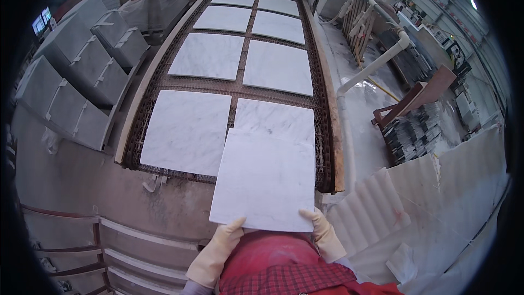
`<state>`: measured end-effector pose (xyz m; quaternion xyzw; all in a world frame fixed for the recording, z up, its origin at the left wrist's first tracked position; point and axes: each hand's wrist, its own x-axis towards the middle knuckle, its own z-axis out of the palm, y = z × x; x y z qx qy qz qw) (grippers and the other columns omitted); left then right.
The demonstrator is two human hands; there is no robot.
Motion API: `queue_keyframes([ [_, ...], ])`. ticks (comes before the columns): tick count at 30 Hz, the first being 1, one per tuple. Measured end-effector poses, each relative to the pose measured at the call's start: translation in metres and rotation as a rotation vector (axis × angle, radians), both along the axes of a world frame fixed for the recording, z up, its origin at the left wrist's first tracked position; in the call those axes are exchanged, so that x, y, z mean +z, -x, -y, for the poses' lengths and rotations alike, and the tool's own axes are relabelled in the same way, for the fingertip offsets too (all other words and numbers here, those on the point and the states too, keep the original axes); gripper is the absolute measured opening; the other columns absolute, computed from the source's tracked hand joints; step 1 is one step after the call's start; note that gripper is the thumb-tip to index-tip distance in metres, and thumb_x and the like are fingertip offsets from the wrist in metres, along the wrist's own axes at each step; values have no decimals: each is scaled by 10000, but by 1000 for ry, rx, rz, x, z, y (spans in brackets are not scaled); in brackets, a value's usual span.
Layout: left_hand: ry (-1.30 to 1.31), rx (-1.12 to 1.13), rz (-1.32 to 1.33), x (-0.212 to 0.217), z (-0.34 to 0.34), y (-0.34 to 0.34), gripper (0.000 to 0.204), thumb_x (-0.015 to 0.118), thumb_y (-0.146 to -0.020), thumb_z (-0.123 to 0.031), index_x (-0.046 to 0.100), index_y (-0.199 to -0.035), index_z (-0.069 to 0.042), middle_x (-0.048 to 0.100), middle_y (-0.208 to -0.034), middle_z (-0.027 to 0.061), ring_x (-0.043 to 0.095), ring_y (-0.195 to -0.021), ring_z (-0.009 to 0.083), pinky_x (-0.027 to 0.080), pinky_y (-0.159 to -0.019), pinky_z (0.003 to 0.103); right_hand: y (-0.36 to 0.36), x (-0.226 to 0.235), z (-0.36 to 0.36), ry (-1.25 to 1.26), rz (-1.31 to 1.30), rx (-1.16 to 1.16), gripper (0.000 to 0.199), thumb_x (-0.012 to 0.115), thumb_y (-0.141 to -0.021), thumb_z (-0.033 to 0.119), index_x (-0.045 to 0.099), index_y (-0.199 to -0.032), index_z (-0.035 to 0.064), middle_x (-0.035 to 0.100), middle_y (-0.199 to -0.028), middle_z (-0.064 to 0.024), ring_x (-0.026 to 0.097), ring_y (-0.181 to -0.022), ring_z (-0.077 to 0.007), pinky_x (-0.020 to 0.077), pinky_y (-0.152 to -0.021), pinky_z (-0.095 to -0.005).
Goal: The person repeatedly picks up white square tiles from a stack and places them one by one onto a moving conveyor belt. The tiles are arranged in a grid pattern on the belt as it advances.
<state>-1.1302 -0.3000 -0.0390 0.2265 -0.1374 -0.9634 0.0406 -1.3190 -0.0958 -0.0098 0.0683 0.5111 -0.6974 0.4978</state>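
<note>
A square white stone tile (265, 180) is held in front of my body, its far part overlapping another tile (278, 117) on the conveyor. My left hand (229, 235), in a cream rubber glove, grips the near left part of the held tile's edge. At the near right corner my right hand (322, 232), gloved the same way, has its fingers over the edge. Both thumbs rest on the upper face, while the fingers beneath are hidden. Beside it, a grey-veined tile (188, 131) lies flat on the conveyor's near left end.
Paired tiles run away along the dark mesh conveyor (237, 88), bordered by rails. Wrapped slab stacks (82, 65) stand at the left. A metal rack (147, 248) is at lower left. White pipe (376, 63), dark tile stack (415, 134) and corrugated sheeting (371, 202) occupy the right.
</note>
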Motion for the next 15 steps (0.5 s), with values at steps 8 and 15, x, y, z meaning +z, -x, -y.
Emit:
queue_keyframes([
  [8,-32,-14,68,-5,-21,-10,557,604,-894,-265,410,-1337,13,488,-1336,155,487,-1218,287,365,-1060,462,5,-33,-12,-171,50,80,489,571,-913,254,479,-1295,-36,570,-1246,-158,571,-1120,-248,435,-981,-358],
  [15,86,37,124,-34,-20,-7,585,620,-878,-334,418,-1355,-60,496,-1341,109,480,-1225,304,390,-1031,501,14,-52,-7,-252,134,115,554,452,-972,393,443,-1337,-23,513,-1338,-146,514,-1206,-262,366,-1051,-370],
])
